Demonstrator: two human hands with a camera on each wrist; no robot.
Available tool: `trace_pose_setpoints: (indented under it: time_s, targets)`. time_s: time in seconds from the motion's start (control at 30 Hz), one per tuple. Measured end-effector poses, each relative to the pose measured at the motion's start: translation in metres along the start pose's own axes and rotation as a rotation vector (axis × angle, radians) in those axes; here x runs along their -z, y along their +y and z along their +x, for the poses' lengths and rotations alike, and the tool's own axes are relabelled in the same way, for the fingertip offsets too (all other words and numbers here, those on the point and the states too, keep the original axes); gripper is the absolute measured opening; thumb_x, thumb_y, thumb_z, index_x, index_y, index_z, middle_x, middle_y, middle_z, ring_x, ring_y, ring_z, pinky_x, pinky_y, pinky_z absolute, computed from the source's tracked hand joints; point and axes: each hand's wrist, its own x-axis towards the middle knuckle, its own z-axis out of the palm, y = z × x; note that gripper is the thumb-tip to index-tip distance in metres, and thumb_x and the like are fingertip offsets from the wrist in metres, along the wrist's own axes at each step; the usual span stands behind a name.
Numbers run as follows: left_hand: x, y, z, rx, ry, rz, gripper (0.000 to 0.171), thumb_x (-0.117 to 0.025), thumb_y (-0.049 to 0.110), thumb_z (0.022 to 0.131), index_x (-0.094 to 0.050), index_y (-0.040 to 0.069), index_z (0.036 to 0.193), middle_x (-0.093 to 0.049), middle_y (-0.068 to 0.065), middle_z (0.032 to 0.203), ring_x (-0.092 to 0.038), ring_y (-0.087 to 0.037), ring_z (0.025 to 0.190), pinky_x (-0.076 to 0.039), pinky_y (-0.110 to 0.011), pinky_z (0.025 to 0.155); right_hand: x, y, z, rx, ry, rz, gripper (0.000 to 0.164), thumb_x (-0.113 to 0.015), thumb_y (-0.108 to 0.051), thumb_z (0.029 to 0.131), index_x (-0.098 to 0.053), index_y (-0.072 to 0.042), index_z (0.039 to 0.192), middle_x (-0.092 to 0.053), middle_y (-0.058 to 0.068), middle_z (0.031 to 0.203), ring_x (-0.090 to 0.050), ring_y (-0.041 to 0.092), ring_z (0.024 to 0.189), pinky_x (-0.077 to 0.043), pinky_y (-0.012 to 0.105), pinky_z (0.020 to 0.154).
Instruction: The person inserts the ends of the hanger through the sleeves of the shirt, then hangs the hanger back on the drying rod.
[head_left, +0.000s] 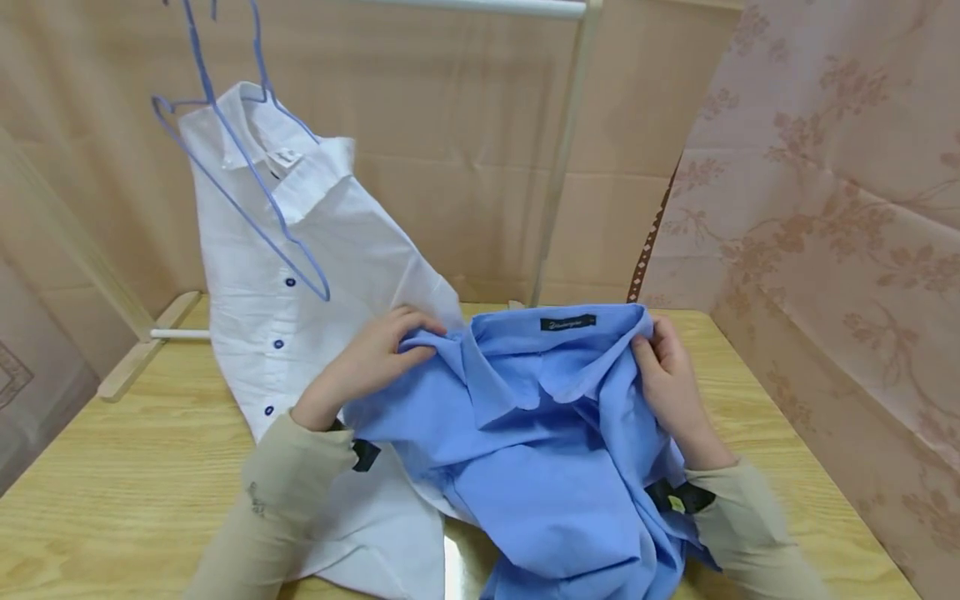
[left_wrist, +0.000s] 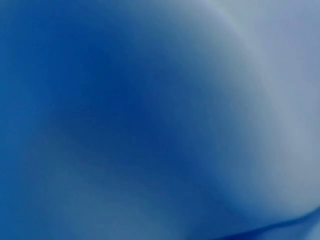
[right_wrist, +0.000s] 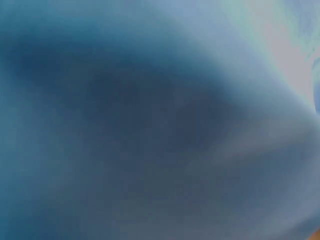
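Note:
A blue collared shirt (head_left: 547, 483) is held up between both hands in the head view, its collar and dark neck label facing me. My left hand (head_left: 382, 358) pinches the fabric by the shoulder left of the collar. At the collar's right end, my right hand (head_left: 670, 379) grips the cloth between thumb and fingers. Behind the left hand hangs a white shirt (head_left: 315, 267) with dark buttons, its lower part lying on the table. Blue hangers (head_left: 240, 150) are at its collar. Both wrist views show only blurred blue cloth (left_wrist: 125, 100), close to the lens, hiding the hands.
A rack with a white top bar (head_left: 487, 7) and a wooden foot (head_left: 150, 346) stands at the back of the wooden table (head_left: 97, 483). Beige cloth hangs behind it, and a flowered curtain (head_left: 847, 208) covers the right side.

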Motion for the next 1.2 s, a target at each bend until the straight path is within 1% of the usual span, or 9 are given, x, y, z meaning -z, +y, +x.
trace_pose_setpoints:
  time_s: [0.1,0.23,0.37,0.53,0.67,0.8,0.93,1.07,1.2]
  targets:
    - [-0.004,-0.003,0.001,0.057,-0.017,0.008,0.024,-0.063,0.017,0.085,-0.063,0.006,0.106,-0.058,-0.009,0.108,-0.051,-0.024,0.104,-0.039,-0.040,0.092,-0.005,0.005,-0.002,-0.017,-0.013,0.026,0.013,-0.039,-0.005,0.096,-0.049,-0.003,0.104,-0.054,-0.010,0.092,-0.050,0.004,0.079,-0.040,0.016,0.067]
    - [-0.009,-0.004,0.004,0.073,-0.012,0.038,0.032,-0.064,0.024,0.085,-0.061,0.004,0.109,-0.057,-0.011,0.112,-0.050,-0.025,0.107,-0.038,-0.040,0.095,-0.005,0.006,-0.003,-0.021,-0.046,0.088,0.018,-0.041,-0.004,0.095,-0.050,-0.010,0.110,-0.054,-0.008,0.100,-0.050,0.006,0.086,-0.040,0.016,0.073]
    - [-0.017,-0.001,0.006,0.036,-0.001,0.076,0.037,-0.064,0.025,0.084,-0.059,0.004,0.115,-0.057,-0.010,0.116,-0.048,-0.026,0.112,-0.036,-0.040,0.098,-0.004,0.004,-0.005,0.011,-0.091,0.140,0.027,-0.045,0.001,0.092,-0.049,-0.005,0.118,-0.053,-0.005,0.108,-0.050,0.009,0.093,-0.040,0.016,0.079]
    - [-0.026,0.004,0.008,0.006,-0.009,0.099,0.048,-0.065,0.024,0.084,-0.051,0.001,0.124,-0.055,-0.012,0.123,-0.047,-0.027,0.116,-0.034,-0.040,0.101,-0.004,0.001,-0.007,0.028,-0.116,0.193,0.028,-0.051,0.002,0.088,-0.054,-0.003,0.116,-0.057,-0.004,0.105,-0.051,0.008,0.090,-0.042,0.017,0.075]
    - [-0.034,0.004,0.010,-0.058,0.024,0.157,0.054,-0.068,0.020,0.081,-0.048,-0.001,0.127,-0.058,-0.012,0.115,-0.051,-0.026,0.109,-0.037,-0.040,0.097,-0.006,-0.001,-0.007,0.021,-0.107,0.245,0.024,-0.051,0.004,0.088,-0.054,0.003,0.112,-0.058,-0.003,0.102,-0.052,0.010,0.091,-0.042,0.018,0.077]
    - [-0.040,0.006,0.011,-0.124,0.087,0.209,0.042,-0.073,0.020,0.076,-0.060,0.002,0.111,-0.060,-0.007,0.095,-0.053,-0.023,0.095,-0.040,-0.037,0.089,-0.007,0.000,-0.007,0.004,-0.089,0.255,0.019,-0.052,0.003,0.088,-0.055,0.002,0.107,-0.059,-0.003,0.098,-0.053,0.010,0.089,-0.042,0.019,0.076]
    - [-0.037,0.010,0.011,-0.151,0.175,0.163,0.022,-0.073,0.019,0.076,-0.065,0.004,0.090,-0.060,-0.007,0.087,-0.053,-0.021,0.085,-0.042,-0.034,0.081,-0.008,0.002,-0.007,-0.020,-0.084,0.230,0.013,-0.054,-0.002,0.089,-0.057,-0.002,0.101,-0.059,-0.004,0.093,-0.053,0.009,0.083,-0.043,0.018,0.071]
    - [-0.029,0.013,0.008,-0.160,0.250,0.090,0.016,-0.070,0.016,0.079,-0.063,0.004,0.087,-0.060,-0.005,0.083,-0.053,-0.018,0.080,-0.043,-0.031,0.074,-0.010,0.004,-0.009,-0.034,-0.134,0.159,0.007,-0.052,-0.002,0.090,-0.055,-0.003,0.097,-0.058,-0.005,0.086,-0.052,0.008,0.075,-0.043,0.019,0.064]
    - [-0.023,0.017,0.005,-0.134,0.242,0.060,0.014,-0.069,0.017,0.081,-0.063,0.006,0.089,-0.060,-0.002,0.081,-0.052,-0.013,0.077,-0.043,-0.028,0.070,-0.011,0.004,-0.010,-0.021,-0.185,0.127,0.007,-0.048,-0.002,0.092,-0.052,-0.004,0.098,-0.057,-0.006,0.085,-0.052,0.006,0.073,-0.042,0.019,0.063]
